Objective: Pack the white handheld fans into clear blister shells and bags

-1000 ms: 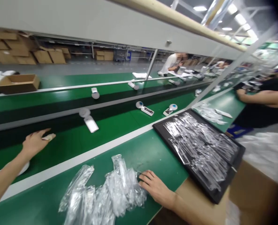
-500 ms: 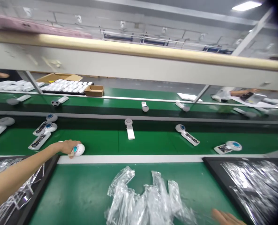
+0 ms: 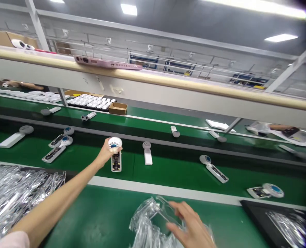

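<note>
A left hand [image 3: 107, 152] closes around a white round device head [image 3: 115, 143] with a blue centre, raised just above an opened white handle [image 3: 116, 162] with exposed circuitry on a green conveyor belt [image 3: 168, 172]. A right hand [image 3: 191, 224] curls its fingers around a clear plastic sleeve [image 3: 158, 215] over a loose bunch of similar sleeves [image 3: 145, 232] on the green desk [image 3: 103, 217].

A black tray [image 3: 70, 175] at the lower left carries a heap of clear sleeves [image 3: 10, 196], and a second black tray [image 3: 253, 215] at the lower right holds more of them [image 3: 287, 225], its far corner cut off by the frame. Across the belts, a further black tray [image 3: 97, 109] is packed with rows of white parts [image 3: 91, 101], an open cardboard box [image 3: 118, 109] beside it. Finished-looking white units [image 3: 147, 153] lie spaced along the belt. A pink smartphone [image 3: 106, 63] rests on the beige rail [image 3: 194, 88] above the line.
</note>
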A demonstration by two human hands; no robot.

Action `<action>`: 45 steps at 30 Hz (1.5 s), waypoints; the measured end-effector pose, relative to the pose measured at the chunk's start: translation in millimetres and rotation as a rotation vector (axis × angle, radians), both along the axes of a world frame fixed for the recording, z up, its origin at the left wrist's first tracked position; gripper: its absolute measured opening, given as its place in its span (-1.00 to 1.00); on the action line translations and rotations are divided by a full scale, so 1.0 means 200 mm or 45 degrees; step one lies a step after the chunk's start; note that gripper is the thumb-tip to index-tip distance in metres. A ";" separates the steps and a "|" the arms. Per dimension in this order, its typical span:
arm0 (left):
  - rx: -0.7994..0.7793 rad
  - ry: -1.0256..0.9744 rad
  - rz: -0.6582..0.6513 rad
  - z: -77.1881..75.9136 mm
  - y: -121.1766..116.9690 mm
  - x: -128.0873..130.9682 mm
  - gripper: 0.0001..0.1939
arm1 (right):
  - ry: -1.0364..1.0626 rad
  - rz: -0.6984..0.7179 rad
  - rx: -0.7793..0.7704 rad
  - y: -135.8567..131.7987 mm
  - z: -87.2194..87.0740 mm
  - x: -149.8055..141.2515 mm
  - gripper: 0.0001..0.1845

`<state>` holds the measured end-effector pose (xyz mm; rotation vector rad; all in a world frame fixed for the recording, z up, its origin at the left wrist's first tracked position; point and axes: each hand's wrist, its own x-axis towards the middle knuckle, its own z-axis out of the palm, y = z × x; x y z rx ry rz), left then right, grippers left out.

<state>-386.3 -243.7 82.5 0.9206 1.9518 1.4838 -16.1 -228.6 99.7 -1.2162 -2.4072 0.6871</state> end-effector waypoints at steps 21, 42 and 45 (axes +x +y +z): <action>0.070 -0.807 -0.141 0.20 -0.04 0.81 -0.41 | 0.063 -0.098 0.304 -0.08 -0.17 -0.32 -0.38; -0.073 -0.699 0.087 -0.06 -0.21 1.06 -0.39 | 0.542 -0.591 -0.355 0.01 -0.27 -0.33 -0.42; -0.117 -0.632 -0.020 -0.10 0.03 1.04 -0.38 | 0.391 -0.527 -0.345 0.19 -0.28 -0.29 -0.44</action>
